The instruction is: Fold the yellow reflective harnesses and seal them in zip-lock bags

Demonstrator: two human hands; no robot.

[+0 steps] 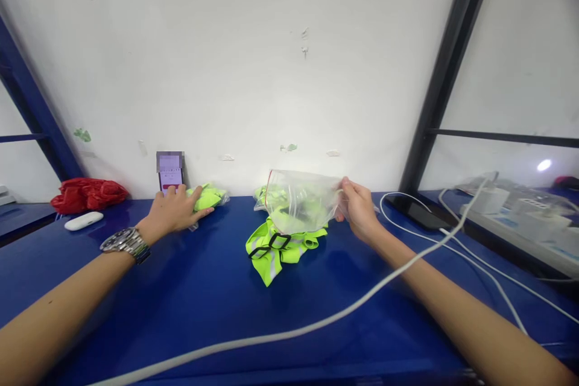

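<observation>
In my right hand (360, 208) is a clear zip bag (301, 184), pinched at its right end, with its red-edged mouth turned left. The bag looks flat and unfilled. Below and behind it lies a heap of neon-yellow reflective strap (265, 256) with black buckles; the bag covers part of it. My left hand (172, 210) stretches its fingers apart in front of a phone (170, 170) propped against the wall. Its fingertips overlap the screen's lower edge; I cannot tell whether they touch it. Beside the thumb sits a bagged neon-yellow bundle (208, 198).
A red crumpled bundle (90, 194) and a white oval case (84, 221) lie at left on the blue table (190, 301). A white cable (289, 334) crosses the foreground. At right are a dark phone (418, 212) with a cable and a box of white chargers (529, 229).
</observation>
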